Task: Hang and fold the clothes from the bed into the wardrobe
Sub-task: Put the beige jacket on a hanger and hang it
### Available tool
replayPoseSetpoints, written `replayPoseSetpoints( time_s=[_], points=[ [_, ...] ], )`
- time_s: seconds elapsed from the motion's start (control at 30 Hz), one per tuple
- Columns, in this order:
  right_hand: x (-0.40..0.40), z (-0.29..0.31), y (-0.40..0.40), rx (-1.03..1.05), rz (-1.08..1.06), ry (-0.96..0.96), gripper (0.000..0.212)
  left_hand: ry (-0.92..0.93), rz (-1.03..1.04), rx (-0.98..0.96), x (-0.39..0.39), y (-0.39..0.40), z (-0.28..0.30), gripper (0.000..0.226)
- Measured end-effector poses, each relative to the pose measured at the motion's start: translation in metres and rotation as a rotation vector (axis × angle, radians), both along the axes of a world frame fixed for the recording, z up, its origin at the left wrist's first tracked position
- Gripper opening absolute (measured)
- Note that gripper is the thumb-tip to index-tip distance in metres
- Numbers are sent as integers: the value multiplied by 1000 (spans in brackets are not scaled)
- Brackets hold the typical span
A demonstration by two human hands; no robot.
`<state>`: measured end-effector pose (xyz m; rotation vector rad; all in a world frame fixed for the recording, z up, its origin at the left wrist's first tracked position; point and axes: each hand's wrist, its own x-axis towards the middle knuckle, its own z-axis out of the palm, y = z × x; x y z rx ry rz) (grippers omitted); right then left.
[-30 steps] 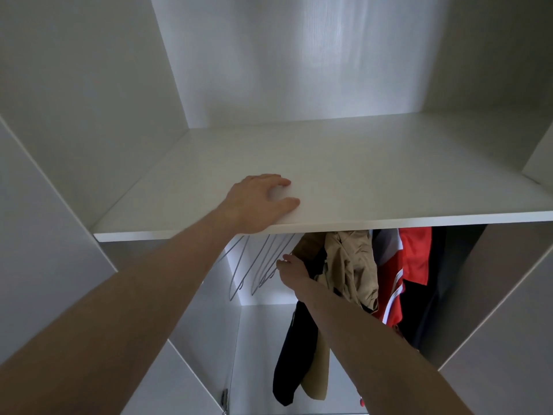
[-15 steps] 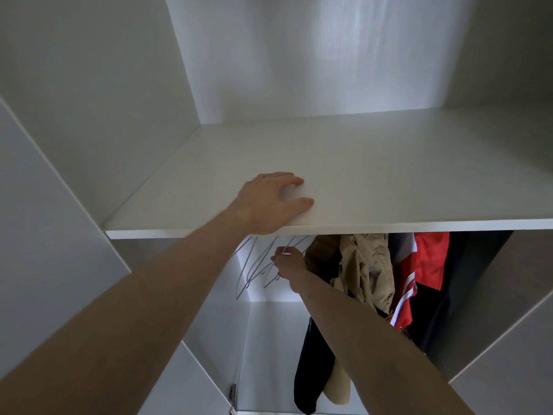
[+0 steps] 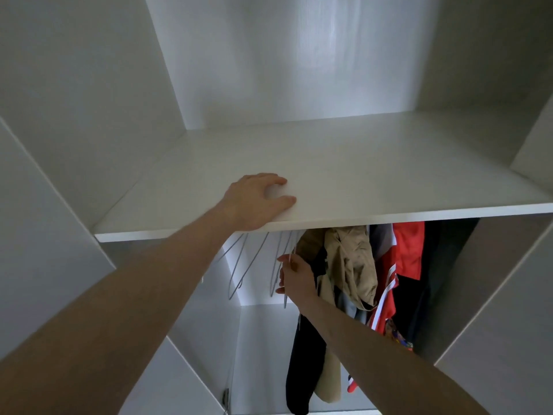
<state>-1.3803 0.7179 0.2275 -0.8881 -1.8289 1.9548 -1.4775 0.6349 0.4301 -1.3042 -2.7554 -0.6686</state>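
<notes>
The left hand (image 3: 257, 200) lies palm-down on the white wardrobe shelf (image 3: 374, 175), close to its front edge and left of its middle, with the fingers spread and lightly bent against the board and nothing held in them. Below the shelf, in the hanging compartment, the right hand (image 3: 294, 278) reaches in among the grey wire hangers (image 3: 239, 271) and pinches one thin hanger (image 3: 285, 298) between thumb and fingers; its lower end pokes out just under the hand. The other bare hangers hang to the left of that hand, toward the left wall of the compartment. Just right of the hand, clothes hang close together under the shelf's front edge: a beige garment (image 3: 353, 265) bunched at the top, a black garment (image 3: 303, 366) trailing down below the forearm beside a pale beige piece, and a red garment with white stripes (image 3: 404, 259) further right. Dark clothing (image 3: 437, 280) fills the right end of the compartment, next to the white wardrobe door (image 3: 493, 324) angled open at the right.
</notes>
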Motion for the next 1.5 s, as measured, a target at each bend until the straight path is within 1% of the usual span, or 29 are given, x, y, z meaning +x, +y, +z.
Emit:
replayPoseSetpoints(
  time_s=[0.07, 0.2, 0.33, 0.47, 0.6, 0.67, 0.7, 0.8, 0.83, 0.9, 0.97, 1.07, 1.1, 1.2, 1.27, 1.3, 1.37, 1.5],
  points=[
    [19, 3, -1, 6, 0, 3, 17, -15, 2, 1, 2, -1, 2, 69],
    [62, 5, 1, 5, 27, -36, 18, -26, -4, -3, 5, -2, 3, 67],
    [115, 9, -2, -87, 50, 36, 23, -58, -15, -11, 10, -4, 5, 74],
    [167, 20, -16, 28, -12, -12, 27, -69, -16, -25, 13, -6, 8, 81],
    [222, 28, -32, 98, -48, -105, 33, -70, -67, -3, 14, -8, 5, 79],
    [253, 30, -44, 161, -63, -172, 32, -41, -138, 58, 19, -11, 4, 69],
    [268, 31, -51, 169, -81, -187, 31, 19, -184, 111, 23, -14, 4, 59],
    [321, 38, -78, 217, -165, -212, 33, 273, -364, 312, 43, -28, -3, 29],
    [339, 40, -88, 242, -192, -221, 34, 323, -435, 368, 56, -33, -8, 24],
    [376, 45, -111, 264, -242, -238, 34, 342, -561, 445, 93, -41, -27, 22],
    [414, 50, -135, 265, -278, -258, 32, 271, -677, 477, 139, -49, -52, 21],
    [473, 54, -175, 286, -367, -343, 31, 89, -838, 457, 208, -61, -96, 25],
    [492, 55, -189, 288, -407, -370, 32, 23, -871, 415, 229, -65, -111, 29],
    [553, 56, -234, 259, -526, -423, 33, -163, -910, 274, 293, -77, -152, 53],
    [590, 58, -262, 240, -590, -439, 33, -281, -912, 209, 329, -86, -172, 58],
    [609, 59, -279, 239, -628, -454, 32, -315, -934, 174, 350, -91, -181, 58],
    [648, 60, -312, 241, -696, -479, 32, -316, -1018, 107, 392, -103, -195, 55],
    [725, 53, -383, 247, -869, -494, 32, -304, -1187, 76, 486, -126, -210, 25]
  ],
)
